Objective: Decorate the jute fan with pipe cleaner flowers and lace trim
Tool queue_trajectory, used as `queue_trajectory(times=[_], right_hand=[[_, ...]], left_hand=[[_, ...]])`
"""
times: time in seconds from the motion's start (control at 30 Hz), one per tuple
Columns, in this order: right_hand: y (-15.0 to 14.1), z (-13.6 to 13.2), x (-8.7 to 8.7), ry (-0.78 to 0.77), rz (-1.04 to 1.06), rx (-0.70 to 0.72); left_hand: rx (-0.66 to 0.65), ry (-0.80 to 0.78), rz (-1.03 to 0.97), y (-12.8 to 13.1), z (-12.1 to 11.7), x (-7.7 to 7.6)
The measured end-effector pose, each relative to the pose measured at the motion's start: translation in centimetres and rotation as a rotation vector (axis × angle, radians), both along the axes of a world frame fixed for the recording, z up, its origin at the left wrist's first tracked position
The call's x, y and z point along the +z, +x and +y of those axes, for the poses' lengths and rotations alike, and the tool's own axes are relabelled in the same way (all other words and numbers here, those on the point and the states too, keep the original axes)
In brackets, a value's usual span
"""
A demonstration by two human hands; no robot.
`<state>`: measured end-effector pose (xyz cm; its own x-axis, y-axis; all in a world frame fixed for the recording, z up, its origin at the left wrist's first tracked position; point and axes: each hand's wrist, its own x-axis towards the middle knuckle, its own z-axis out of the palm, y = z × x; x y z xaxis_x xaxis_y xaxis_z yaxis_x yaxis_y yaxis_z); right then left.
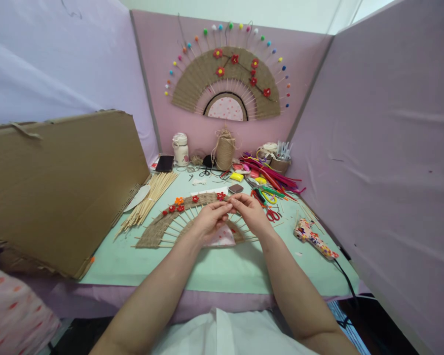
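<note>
My left hand (214, 221) and my right hand (249, 211) meet over the middle of a twine-woven fan (151, 231) lying on the table. Fingertips of both hands are pinched together around something small, perhaps reddish, that they mostly hide. The fan has thin wooden ribs and a pale, pink-dotted half circle (224, 236) at its base. Along its upper left band sit red flowers (195, 199) and an orange flower (179, 201). Another red flower (221, 196) lies just above my fingertips. My forearms and hands cover part of the fan's right side.
A patterned glue gun (314, 239) with a cord lies at right. Red-handled scissors (273, 215) and magenta pipe cleaners (270, 172) are behind my right hand. Bamboo sticks (150, 197) and a cardboard sheet (66, 192) stand left. Twine (225, 150) and a white bottle (180, 149) are behind; a finished-looking fan (192, 84) hangs above.
</note>
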<state>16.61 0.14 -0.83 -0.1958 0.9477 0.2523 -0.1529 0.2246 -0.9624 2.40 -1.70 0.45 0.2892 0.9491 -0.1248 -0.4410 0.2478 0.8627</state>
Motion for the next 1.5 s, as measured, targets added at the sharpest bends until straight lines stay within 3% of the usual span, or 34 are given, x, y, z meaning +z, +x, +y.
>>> queue_trajectory(times=[0.27,0.6,0.8,0.97,1.13,1.33,1.5], right_hand=[[-0.2,-0.3,0.5,0.073,-0.049,-0.078],[-0.3,-0.5,0.4,0.445,-0.22,-0.192],[-0.3,-0.6,0.7,0.466,-0.233,-0.176],[-0.2,-0.6,0.9,0.315,-0.16,-0.179],[0.6,-0.3,0.8,0.026,-0.091,0.049],[1.3,-0.3,0.9,-0.024,-0.062,0.132],[1.4,-0.2,0.9,-0.037,-0.06,0.11]], left_hand=[[0.024,0.024,-0.008,-0.2,0.2,-0.2],[0.017,0.045,-0.047,-0.4,0.3,-0.3],[0.014,0.05,-0.05,-0.4,0.4,-0.5],[0.0,0.046,-0.029,-0.4,0.3,-0.4],[-0.08,0.007,-0.046,-0.4,0.1,-0.2],[-0.094,0.004,0.005,-0.5,0.1,-0.2],[-0.079,0.095,0.195,-0.6,0.1,-0.3]])
